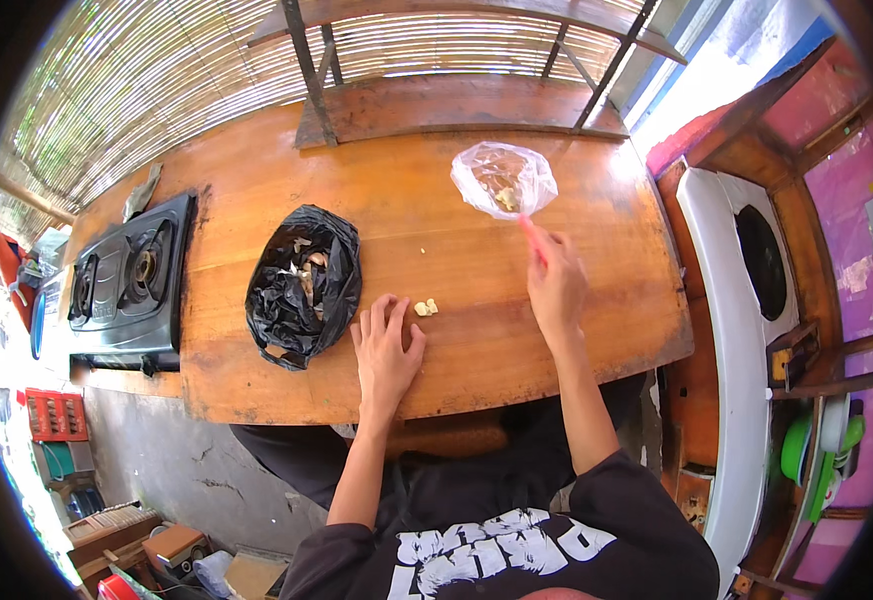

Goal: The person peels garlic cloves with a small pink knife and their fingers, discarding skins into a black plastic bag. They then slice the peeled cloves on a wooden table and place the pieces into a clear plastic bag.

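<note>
My left hand (388, 356) rests on the wooden table with its fingers spread, holding nothing. Just right of its fingertips lie a few pale pieces (426, 307) that look like peeled garlic cloves. To its left stands an open black plastic bag (268, 307) with papery skins and some pinkish pieces inside. My right hand (556, 277) is blurred, its index finger reaching the near rim of a clear plastic bag (474, 176). Whether it pinches the rim, I cannot tell. More pale pieces (506, 199) sit inside that clear bag.
A two-burner gas stove (133, 277) stands at the table's left end, with a cloth (142, 193) behind it. A wooden shelf rack (459, 105) lines the back edge. A white appliance (721, 300) stands to the right. A tiny pale crumb (422, 250) lies mid-table.
</note>
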The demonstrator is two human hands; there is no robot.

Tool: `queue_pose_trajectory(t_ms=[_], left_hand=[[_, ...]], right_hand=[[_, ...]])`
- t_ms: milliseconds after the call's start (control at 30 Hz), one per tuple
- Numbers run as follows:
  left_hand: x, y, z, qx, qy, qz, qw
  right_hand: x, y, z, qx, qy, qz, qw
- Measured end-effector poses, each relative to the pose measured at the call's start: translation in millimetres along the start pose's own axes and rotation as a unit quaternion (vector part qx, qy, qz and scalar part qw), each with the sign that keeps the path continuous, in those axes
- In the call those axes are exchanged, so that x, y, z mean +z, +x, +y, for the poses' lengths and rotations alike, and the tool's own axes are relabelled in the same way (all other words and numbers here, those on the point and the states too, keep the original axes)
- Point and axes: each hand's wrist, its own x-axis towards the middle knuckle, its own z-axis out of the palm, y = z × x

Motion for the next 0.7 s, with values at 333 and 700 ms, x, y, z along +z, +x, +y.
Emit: queue_pose_trajectory(t_ms=[333,700], left_hand=[[0.4,-4.4,3.6,-0.024,-0.008,-0.016,1.0],[1.6,-1.6,-2.3,-0.01,-0.041,0.011,0.999]], right_hand=[[0.9,-15.0,0.4,0.06,0.056,0.046,0.996],[-59.4,-35.2,-30.4,0.053,0.217,-0.22,0.95]])
